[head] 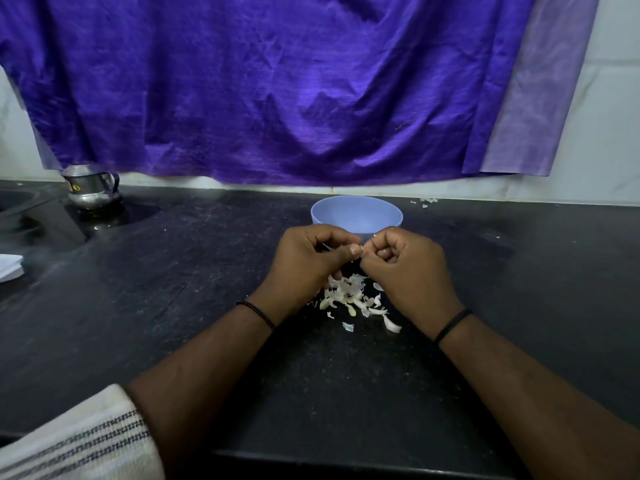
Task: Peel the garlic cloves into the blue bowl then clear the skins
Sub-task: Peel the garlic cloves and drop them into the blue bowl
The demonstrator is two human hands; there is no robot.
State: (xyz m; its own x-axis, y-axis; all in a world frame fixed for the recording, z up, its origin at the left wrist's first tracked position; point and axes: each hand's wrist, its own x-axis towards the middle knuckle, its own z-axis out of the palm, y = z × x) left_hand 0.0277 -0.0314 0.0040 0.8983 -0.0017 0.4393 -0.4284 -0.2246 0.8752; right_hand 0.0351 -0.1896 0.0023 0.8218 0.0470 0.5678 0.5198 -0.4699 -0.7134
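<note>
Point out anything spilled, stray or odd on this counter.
A few garlic skin flakes lie far back against the wall, right of the blue bowl, well apart from the main skin pile under the hands. They will need collecting too. A wet-looking patch surrounds the steel pot at the left. Nothing else stands out.

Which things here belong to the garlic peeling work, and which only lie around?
Belong to the job: blue bowl; pile of garlic skins; garlic clove pinched between left hand and right hand.

Just lying about: steel jug; purple cloth; white paper.
</note>
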